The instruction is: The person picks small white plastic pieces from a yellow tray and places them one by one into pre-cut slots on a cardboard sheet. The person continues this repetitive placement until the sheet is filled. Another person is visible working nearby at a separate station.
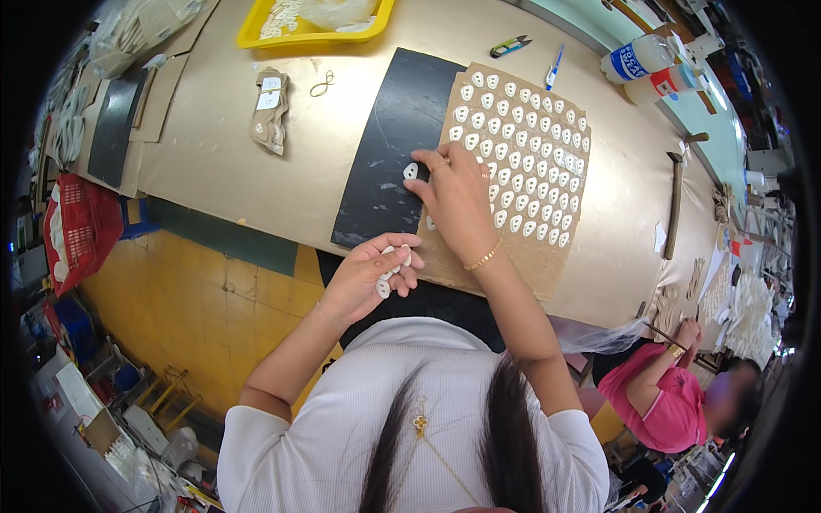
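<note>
Small white rounded-triangular pieces with dark two-hole marks lie in rows on a brown cardboard sheet (522, 154). Under its left side is a black board (385, 128). My right hand (457, 197) reaches over the sheet's left part, hiding some of the pieces. Its thumb and index finger pinch around one white two-holed piece (410, 172) at the black board. Lower and to the left, my left hand (359, 278) is curled palm up around several of the same white pieces (384, 289) at the table's near edge.
At the back stands a yellow tray (316, 38) of white pieces. Farther left lies a tied brown bundle (270, 111). Thread snips (510, 46), a blue pen (555, 68) and plastic bottles (637, 58) are back right. A hammer (674, 205) lies right; a co-worker in pink (654, 393) sits beyond.
</note>
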A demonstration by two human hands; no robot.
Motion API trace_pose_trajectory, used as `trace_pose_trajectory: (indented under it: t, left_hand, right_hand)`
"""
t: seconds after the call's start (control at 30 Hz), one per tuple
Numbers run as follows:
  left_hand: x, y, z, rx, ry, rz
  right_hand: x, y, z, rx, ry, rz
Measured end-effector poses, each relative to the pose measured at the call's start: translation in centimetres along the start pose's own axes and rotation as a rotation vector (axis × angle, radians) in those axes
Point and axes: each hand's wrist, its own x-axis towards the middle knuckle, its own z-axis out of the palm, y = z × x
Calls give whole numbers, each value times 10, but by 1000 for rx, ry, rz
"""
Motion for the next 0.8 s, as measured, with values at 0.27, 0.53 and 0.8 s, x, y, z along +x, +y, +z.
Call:
trace_pose_trajectory:
  t: [0.27, 0.53, 0.8]
  left_hand:
    - [1, 0, -7, -127, -50, -29]
    - [6, 6, -2, -22, -35, -44]
    - [17, 9, 17, 27, -22, -110]
  right_hand:
    - [14, 0, -7, 232, -243, 68]
    - [-65, 33, -66, 430, -184, 391]
    - [-109, 54, -75, 603, -25, 539]
